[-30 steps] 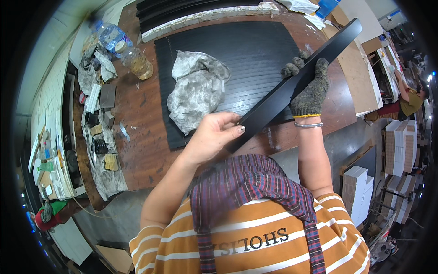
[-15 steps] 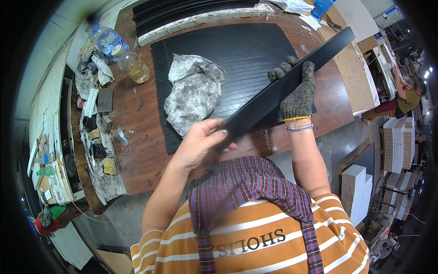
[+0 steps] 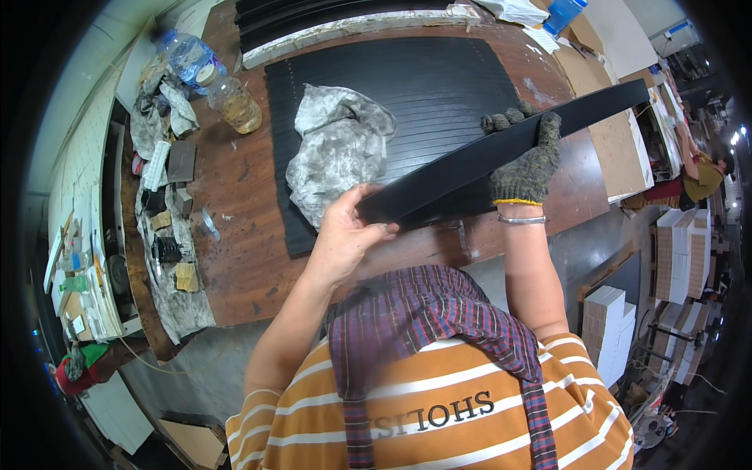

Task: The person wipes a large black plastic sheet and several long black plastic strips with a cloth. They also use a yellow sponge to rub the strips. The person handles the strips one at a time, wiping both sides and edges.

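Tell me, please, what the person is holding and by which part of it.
A long black strip: the bare left hand holds its left end, and the gloved right hand grips it near the middle.

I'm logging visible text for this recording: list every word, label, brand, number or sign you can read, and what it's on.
Striped orange-and-white shirt: a row of dark capital letters, fainter toward the left end; wording not copied out here.
Large clear bottle: blue marking, too small to read.
Long black strip in the hands: no lettering visible.
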Action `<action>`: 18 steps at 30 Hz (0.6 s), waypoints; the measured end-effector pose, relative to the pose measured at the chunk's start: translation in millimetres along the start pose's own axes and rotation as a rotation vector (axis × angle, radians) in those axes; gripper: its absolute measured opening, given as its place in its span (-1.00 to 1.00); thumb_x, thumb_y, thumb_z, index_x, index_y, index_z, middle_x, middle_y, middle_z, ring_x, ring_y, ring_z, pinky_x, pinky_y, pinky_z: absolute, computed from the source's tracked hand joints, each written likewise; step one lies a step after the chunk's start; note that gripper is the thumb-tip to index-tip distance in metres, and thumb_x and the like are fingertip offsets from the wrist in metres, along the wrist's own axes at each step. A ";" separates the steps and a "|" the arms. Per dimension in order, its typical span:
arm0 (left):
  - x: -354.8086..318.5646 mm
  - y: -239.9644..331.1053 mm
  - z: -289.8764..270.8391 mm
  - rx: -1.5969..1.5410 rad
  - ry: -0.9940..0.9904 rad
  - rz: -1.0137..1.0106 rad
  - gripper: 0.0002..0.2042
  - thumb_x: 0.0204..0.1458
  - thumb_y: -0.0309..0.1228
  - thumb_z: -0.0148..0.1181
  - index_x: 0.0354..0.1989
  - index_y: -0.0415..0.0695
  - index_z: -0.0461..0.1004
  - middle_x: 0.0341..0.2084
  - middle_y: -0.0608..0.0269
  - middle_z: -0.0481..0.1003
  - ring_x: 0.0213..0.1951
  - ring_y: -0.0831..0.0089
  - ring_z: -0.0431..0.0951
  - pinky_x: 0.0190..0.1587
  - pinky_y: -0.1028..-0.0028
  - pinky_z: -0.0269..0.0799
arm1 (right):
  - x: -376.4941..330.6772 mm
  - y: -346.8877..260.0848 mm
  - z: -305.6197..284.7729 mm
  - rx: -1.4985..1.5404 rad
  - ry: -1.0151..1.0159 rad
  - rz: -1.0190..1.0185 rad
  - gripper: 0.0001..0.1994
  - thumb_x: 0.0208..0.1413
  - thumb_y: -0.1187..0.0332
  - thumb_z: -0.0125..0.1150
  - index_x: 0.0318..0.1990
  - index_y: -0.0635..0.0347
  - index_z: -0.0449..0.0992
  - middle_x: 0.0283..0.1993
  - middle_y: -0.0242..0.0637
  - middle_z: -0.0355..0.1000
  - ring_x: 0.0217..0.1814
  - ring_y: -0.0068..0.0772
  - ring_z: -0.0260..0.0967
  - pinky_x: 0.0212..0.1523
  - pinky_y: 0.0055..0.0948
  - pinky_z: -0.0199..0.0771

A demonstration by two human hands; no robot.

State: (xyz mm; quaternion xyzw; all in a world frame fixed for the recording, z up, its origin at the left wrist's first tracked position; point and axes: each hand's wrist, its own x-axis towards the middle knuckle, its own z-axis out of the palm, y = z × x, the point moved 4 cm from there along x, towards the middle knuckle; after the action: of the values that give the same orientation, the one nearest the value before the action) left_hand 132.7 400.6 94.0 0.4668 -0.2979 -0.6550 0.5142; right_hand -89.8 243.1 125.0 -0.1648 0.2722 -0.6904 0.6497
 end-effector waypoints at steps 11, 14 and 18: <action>-0.9 -1.4 -3.3 -0.021 -0.004 0.006 -0.54 0.11 -0.70 0.19 0.21 -0.41 0.32 -0.10 0.01 0.57 -0.22 0.37 0.68 -0.11 0.40 0.67 | -5.1 0.4 0.3 -0.046 0.031 -0.023 -0.56 0.38 -0.07 -0.01 -0.09 0.20 0.43 -0.39 -0.22 0.43 -0.35 -0.10 0.45 -0.12 -0.02 0.53; -6.8 -5.6 -6.4 -0.004 -0.008 -0.030 -0.58 0.14 -0.68 0.19 0.19 -0.43 0.33 -0.09 -0.01 0.58 -0.21 0.33 0.68 -0.10 0.39 0.67 | -4.1 4.0 -0.4 0.014 -0.029 0.051 -0.55 0.37 -0.08 0.00 -0.11 0.21 0.44 -0.40 -0.23 0.42 -0.36 -0.13 0.45 -0.15 -0.03 0.54; -9.8 -21.3 -5.4 0.090 -0.026 0.017 -0.66 0.14 -0.68 0.20 0.10 -0.44 0.39 -0.12 0.03 0.59 -0.20 0.33 0.68 -0.10 0.41 0.65 | -4.8 9.9 -0.2 -0.041 0.013 0.122 -0.55 0.35 -0.08 0.06 -0.12 0.21 0.45 -0.42 -0.24 0.41 -0.38 -0.17 0.45 -0.21 -0.05 0.56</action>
State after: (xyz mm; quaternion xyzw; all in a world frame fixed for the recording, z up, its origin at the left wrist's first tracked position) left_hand 129.5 416.7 76.4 0.4783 -0.3378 -0.6427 0.4941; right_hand -81.5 247.8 119.6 -0.1568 0.3003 -0.6448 0.6852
